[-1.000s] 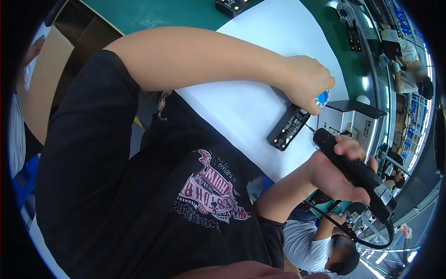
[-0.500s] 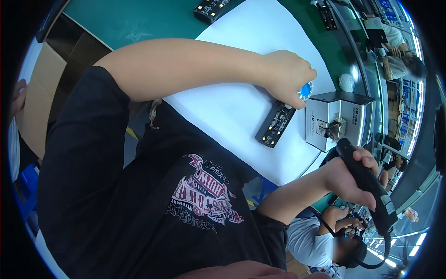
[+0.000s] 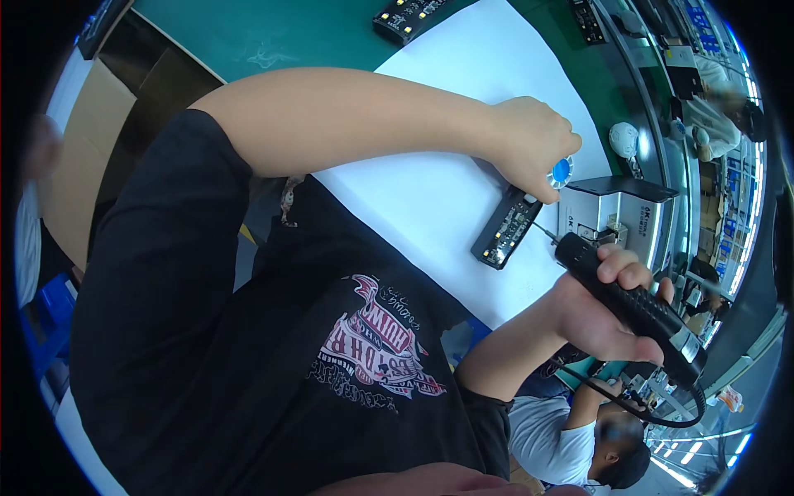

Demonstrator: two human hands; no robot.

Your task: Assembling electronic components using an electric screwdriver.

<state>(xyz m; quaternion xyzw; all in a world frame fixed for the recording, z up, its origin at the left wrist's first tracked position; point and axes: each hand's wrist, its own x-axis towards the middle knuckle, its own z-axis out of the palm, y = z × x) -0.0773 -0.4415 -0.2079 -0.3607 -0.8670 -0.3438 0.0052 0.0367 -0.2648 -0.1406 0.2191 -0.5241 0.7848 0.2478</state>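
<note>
My left hand (image 3: 533, 145) reaches across from the left, its fingers closed at the far end of a black case with a circuit board (image 3: 509, 230). Small yellowish squares dot the board. By those fingertips is a round blue disc with a pale notched rim (image 3: 562, 171); how it is held is partly hidden. My right hand (image 3: 608, 310) is wrapped round a black electric screwdriver (image 3: 635, 302) with a cord at its back end. Its thin bit points at the right edge of the board; whether it touches, I cannot tell.
White paper (image 3: 430, 198) lies under the case on a green table (image 3: 223, 37). A silver box with a dark top (image 3: 633, 211) stands right of the case. Another black case (image 3: 405, 18) is at the far edge. Co-workers sit at right; a cardboard box (image 3: 87, 157) stands left.
The screwdriver has moved left from in front of the silver box, and its bit is now at the board's edge. My left hand stays at the case. The whole view has shifted slightly.
</note>
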